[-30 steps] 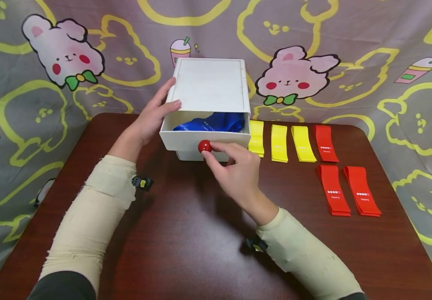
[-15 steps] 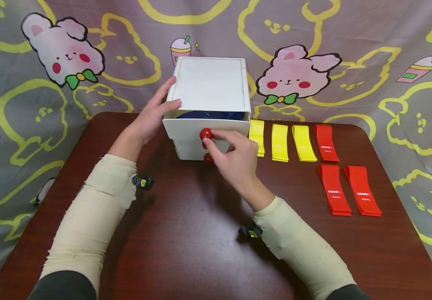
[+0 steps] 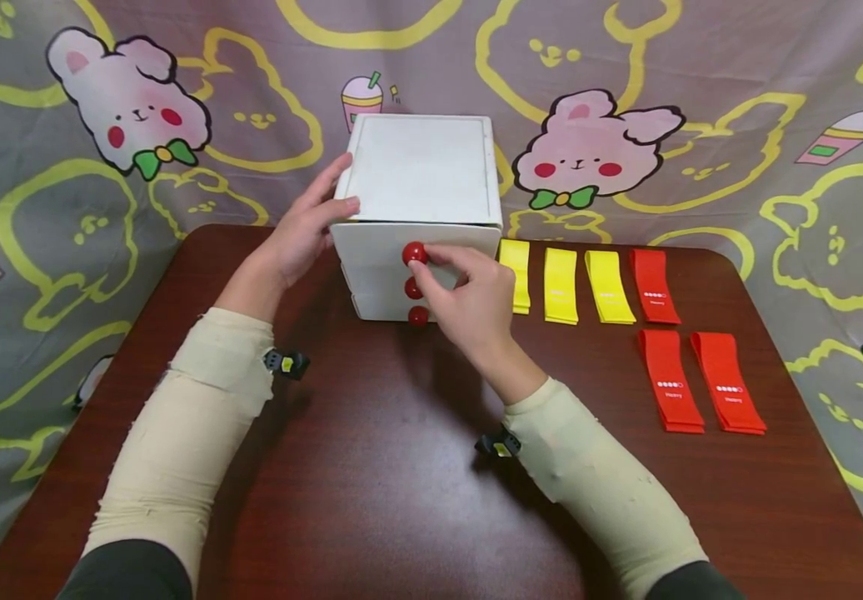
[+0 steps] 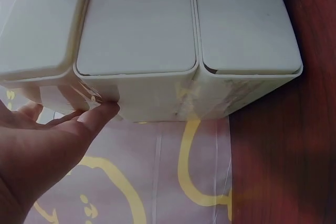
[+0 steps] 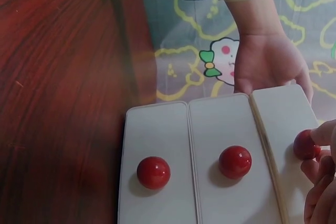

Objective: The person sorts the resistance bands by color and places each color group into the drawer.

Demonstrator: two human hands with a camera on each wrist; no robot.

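A white three-drawer box stands at the back of the table, a red ball knob on each drawer. With thumb and forefinger, my right hand pinches the top drawer's knob. That drawer sits almost flush, a thin dark gap showing along its upper edge. My left hand lies along the box's left side, thumb at the top edge, fingers fairly straight. In the right wrist view, the middle knob and bottom knob are untouched. The drawer's contents are hidden.
Right of the box lie folded yellow bands in a row with a red band. Two more red bands lie nearer. A patterned cloth hangs close behind the dark wooden table.
My right hand has pushed the top drawer inward by its knob, so the blue bands inside are out of sight. The two lower knobs have come into view. My left hand has stayed put.
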